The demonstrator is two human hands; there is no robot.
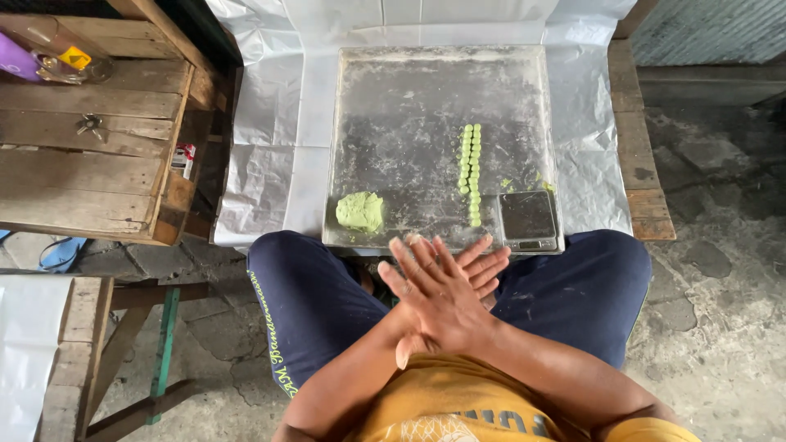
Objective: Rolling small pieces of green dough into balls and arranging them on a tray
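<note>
Lying pale green and lumpy, dough lump (360, 212) touches neither hand.

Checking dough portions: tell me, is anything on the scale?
No, the small scale on the tray has a bare platform.

Daylight falls on a rough, cracked concrete floor (720, 327). A wooden desk (647, 196) draped in a white plastic sheet (270, 155) stands ahead of the grip. Left of the grip sits a worn wooden crate (90, 155), with a green-legged wooden stool (123, 344) below it.
</note>
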